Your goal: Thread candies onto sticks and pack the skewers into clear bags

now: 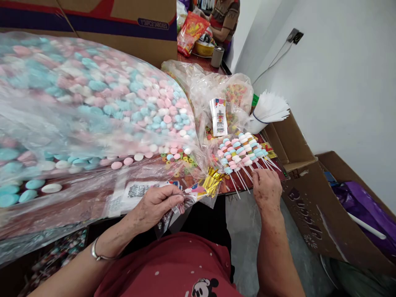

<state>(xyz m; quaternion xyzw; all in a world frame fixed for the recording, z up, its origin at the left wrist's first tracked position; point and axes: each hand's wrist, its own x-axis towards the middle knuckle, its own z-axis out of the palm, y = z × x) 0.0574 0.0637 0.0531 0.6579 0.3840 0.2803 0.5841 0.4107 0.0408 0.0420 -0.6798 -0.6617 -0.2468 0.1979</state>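
My left hand [162,201] pinches a small clear plastic bag [197,193] with a colourful print, near the table's front edge. Right beside that bag lies a bundle of gold twist ties [214,181]. At the table's right corner is a pile of candy skewers [241,150], pink, blue and white discs threaded on white sticks. My right hand [267,187] is closed at the stick ends of this pile, its fingertips around a stick. More printed clear bags [139,189] lie flat to the left of my left hand.
A huge clear bag of pastel candies [123,99] covers the left. Behind the skewers are a stack of printed cards [219,117], bagged gummy rings [236,93] and a cup of white sticks [260,122]. Cardboard boxes [306,198] stand right. A person [224,20] is at the back.
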